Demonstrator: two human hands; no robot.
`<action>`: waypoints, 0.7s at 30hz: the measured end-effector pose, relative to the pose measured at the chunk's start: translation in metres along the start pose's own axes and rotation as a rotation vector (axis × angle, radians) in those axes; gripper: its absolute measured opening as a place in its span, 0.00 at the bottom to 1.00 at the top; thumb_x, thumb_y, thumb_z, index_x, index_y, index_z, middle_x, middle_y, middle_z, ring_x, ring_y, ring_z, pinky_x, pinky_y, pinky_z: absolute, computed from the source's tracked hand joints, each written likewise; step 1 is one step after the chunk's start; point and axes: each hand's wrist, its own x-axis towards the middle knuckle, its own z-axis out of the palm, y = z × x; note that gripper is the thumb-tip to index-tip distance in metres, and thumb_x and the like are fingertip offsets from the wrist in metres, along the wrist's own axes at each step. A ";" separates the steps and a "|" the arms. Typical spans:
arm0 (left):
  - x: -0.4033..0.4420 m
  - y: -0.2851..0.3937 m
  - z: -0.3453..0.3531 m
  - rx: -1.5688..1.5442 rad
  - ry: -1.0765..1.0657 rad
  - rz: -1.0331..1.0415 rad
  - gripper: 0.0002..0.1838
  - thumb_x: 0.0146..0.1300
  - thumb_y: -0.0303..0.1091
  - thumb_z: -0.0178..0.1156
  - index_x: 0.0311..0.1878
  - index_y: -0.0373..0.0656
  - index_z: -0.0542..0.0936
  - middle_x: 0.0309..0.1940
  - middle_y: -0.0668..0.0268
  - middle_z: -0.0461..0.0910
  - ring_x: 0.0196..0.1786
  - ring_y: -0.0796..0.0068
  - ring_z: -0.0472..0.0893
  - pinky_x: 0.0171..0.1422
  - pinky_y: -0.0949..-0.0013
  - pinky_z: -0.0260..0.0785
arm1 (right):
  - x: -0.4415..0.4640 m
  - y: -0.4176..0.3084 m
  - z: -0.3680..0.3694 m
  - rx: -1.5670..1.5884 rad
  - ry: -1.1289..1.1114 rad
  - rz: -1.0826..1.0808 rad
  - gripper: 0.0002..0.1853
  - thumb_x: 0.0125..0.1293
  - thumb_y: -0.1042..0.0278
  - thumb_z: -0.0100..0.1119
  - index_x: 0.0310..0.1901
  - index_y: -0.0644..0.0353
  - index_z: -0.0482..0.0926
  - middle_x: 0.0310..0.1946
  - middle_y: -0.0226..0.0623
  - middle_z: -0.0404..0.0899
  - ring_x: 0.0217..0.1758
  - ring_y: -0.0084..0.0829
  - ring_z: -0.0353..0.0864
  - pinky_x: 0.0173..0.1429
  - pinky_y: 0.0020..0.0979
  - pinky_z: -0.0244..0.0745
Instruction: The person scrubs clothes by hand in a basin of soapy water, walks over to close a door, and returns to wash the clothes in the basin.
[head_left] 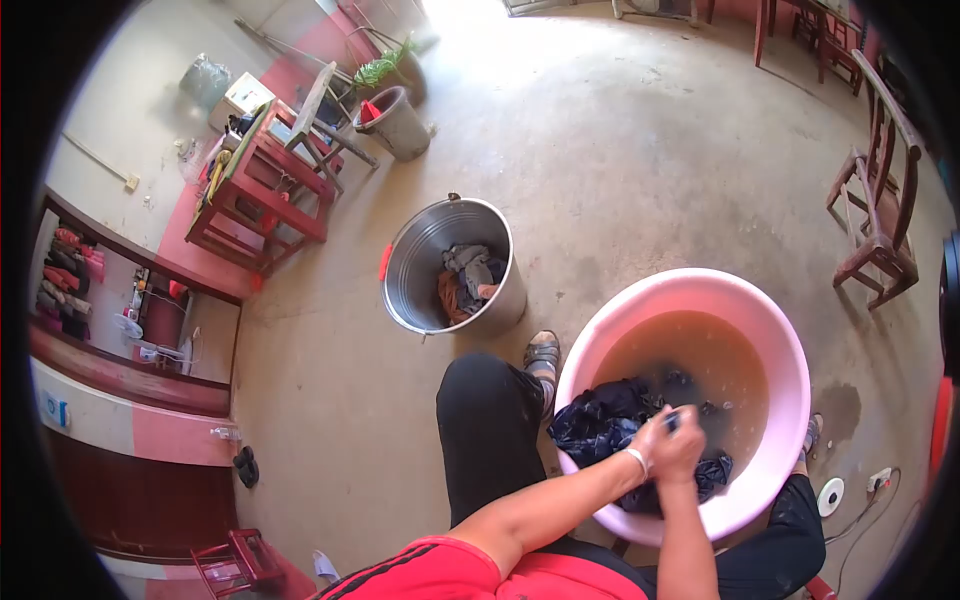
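A large pink basin (787,400) stands on the floor between my knees, with murky brown water (700,340) in it. Dark navy wet clothing (600,415) is heaped over its near left side, partly under water. Over the basin, my left hand (650,442), with a white band at the wrist, is closed on a bunch of this clothing. Pressed close beside it, my right hand (682,447) is closed on the same cloth, and a dark bit shows between the hands. The fingers are slightly blurred, and the garment's exact kind cannot be made out.
A metal bucket (510,300) holding grey and brown clothes (465,275) stands beyond my left knee. To the right are a wooden chair (880,220) and a power strip with cable (879,479). A red table (265,190) and a grey bucket (402,130) stand further left.
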 end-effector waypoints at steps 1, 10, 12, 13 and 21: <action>-0.018 -0.007 0.057 0.271 0.564 0.100 0.18 0.69 0.54 0.53 0.37 0.49 0.79 0.33 0.68 0.80 0.34 0.73 0.77 0.40 0.66 0.70 | 0.017 0.016 -0.003 0.064 0.050 0.193 0.10 0.59 0.67 0.56 0.37 0.66 0.72 0.29 0.55 0.76 0.35 0.56 0.79 0.42 0.48 0.72; -0.019 -0.004 0.041 0.612 0.502 0.480 0.09 0.68 0.41 0.54 0.40 0.46 0.79 0.33 0.68 0.78 0.43 0.75 0.77 0.48 0.68 0.70 | -0.003 0.003 0.000 0.078 0.108 0.119 0.14 0.56 0.67 0.61 0.43 0.55 0.70 0.27 0.53 0.78 0.33 0.61 0.79 0.38 0.52 0.73; -0.027 0.002 0.068 0.325 0.647 -0.091 0.17 0.64 0.50 0.60 0.38 0.45 0.80 0.38 0.62 0.82 0.43 0.67 0.81 0.50 0.62 0.73 | 0.012 0.039 -0.015 0.000 0.107 0.228 0.12 0.57 0.72 0.58 0.43 0.56 0.70 0.29 0.52 0.79 0.37 0.58 0.80 0.43 0.50 0.73; -0.030 0.007 0.094 0.454 0.731 -0.107 0.17 0.64 0.51 0.60 0.35 0.46 0.79 0.33 0.62 0.82 0.34 0.66 0.81 0.44 0.62 0.75 | 0.012 0.060 -0.021 -0.027 0.055 0.260 0.11 0.57 0.73 0.57 0.43 0.57 0.71 0.31 0.52 0.79 0.39 0.55 0.81 0.46 0.48 0.74; -0.009 0.071 0.012 1.176 0.647 0.094 0.19 0.65 0.51 0.59 0.44 0.45 0.84 0.41 0.69 0.84 0.47 0.75 0.78 0.58 0.67 0.67 | -0.024 0.076 -0.084 0.082 -0.664 0.246 0.24 0.48 0.53 0.72 0.41 0.63 0.81 0.38 0.40 0.80 0.44 0.35 0.79 0.53 0.35 0.72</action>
